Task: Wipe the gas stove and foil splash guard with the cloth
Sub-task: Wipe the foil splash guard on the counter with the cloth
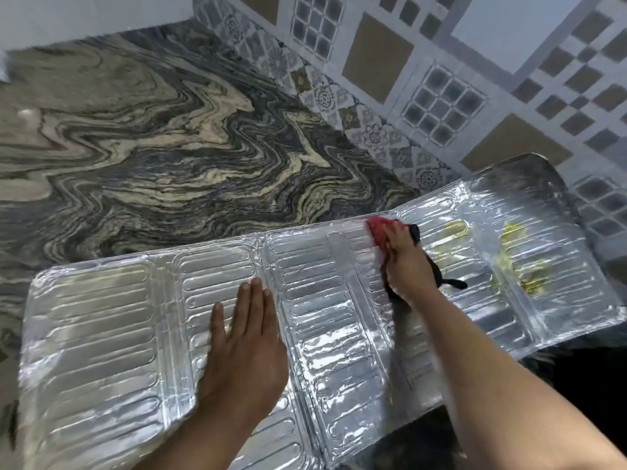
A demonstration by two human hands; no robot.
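The foil splash guard (101,327) lies unfolded flat across the marble counter, ribbed and shiny, with yellow greasy stains on its right panels (519,259). My left hand (244,340) rests flat on a middle panel, fingers straight and together, holding nothing. My right hand (407,262) is closed on a red and black cloth (378,230), pressing it against the guard near its far edge. The gas stove is not in view.
The swirled grey and beige marble counter (152,147) stretches behind the guard. A patterned tile wall (424,79) rises at the back right. A dark area (576,374) lies under the guard's right end.
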